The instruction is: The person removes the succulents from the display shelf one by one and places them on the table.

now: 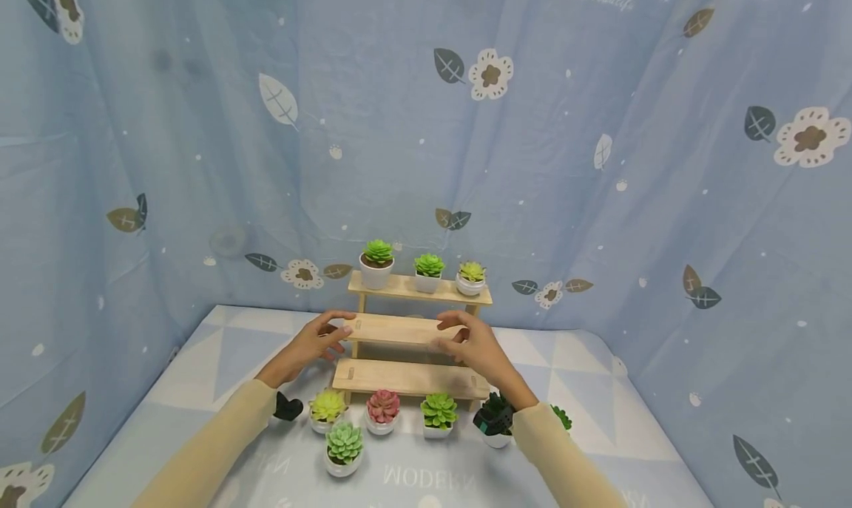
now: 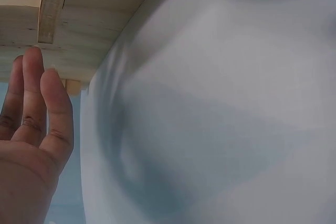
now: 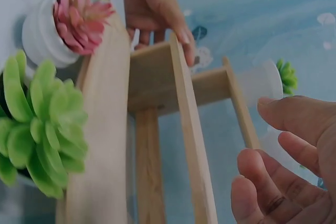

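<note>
A three-step wooden plant stand (image 1: 399, 378) stands at the back of the table. My left hand (image 1: 311, 347) is at the left end of its middle board (image 1: 399, 330), with fingers extended; in the left wrist view the fingers (image 2: 34, 95) lie by the wood's underside, contact uncertain. Over that board's right end hovers my right hand (image 1: 475, 349), fingers loosely bent around nothing. On the top board (image 1: 404, 289) sit three potted succulents: a green one in a taller pot (image 1: 376, 271), a smaller green one (image 1: 429, 271) and a yellow-green one (image 1: 471, 277).
Before the stand are a yellow-green succulent (image 1: 328, 407), a red one (image 1: 382, 408), a bright green one (image 1: 438, 413) and a pale green one (image 1: 343, 445). A white pot (image 1: 496, 441) and green leaves (image 1: 563, 417) show beside my right arm. A patterned curtain (image 1: 399, 183) hangs behind.
</note>
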### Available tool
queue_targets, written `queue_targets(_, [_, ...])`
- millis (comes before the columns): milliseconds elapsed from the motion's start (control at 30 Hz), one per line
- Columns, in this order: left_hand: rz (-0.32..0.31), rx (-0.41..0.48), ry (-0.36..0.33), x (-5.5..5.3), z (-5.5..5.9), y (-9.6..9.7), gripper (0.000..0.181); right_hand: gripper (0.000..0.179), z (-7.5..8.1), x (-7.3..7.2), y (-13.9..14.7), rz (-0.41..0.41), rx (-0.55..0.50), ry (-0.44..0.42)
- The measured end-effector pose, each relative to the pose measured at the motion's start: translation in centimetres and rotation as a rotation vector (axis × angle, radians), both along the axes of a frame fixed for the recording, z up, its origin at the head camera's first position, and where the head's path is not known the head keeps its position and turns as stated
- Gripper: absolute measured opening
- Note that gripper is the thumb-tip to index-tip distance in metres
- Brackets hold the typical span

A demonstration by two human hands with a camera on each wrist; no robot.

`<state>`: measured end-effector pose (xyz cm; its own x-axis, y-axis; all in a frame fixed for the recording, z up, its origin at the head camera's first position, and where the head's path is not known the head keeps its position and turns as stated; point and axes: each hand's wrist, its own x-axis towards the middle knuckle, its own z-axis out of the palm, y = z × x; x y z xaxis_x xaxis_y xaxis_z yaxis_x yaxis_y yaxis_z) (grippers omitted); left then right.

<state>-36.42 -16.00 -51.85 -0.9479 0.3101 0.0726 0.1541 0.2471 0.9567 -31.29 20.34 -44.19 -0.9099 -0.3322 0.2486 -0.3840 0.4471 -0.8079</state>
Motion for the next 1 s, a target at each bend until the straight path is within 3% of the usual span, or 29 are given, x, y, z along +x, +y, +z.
queue_targets(267, [0.004, 0.008, 0.0, 0.4, 0.2, 0.1, 0.052, 0.041, 0.1, -1.0, 1.4, -0.085, -0.032, 0.014])
queue_targets(500, [-0.001, 0.013, -0.005, 2.2, 2.3, 0.5, 0.048, 0.048, 0.3, -1.9, 2.4, -0.158, -0.067, 0.03])
queue_targets(633, [-0.008, 0.019, 0.006, 2.7, 2.7, 0.5, 0.049, 0.045, 0.3, -2.3, 2.9, -0.202, -0.073, 0.042])
queue_targets(867, [0.007, 0.008, 0.007, 0.1, -0.1, 0.0, 0.053, 0.05, 0.6, -3.0, 3.2, -0.292, -0.085, 0.03])
queue_targets(1000, [0.002, 0.015, -0.003, 0.2, 0.0, 0.0, 0.054, 0.052, 0.8, -3.3, 3.4, -0.323, -0.098, 0.019])
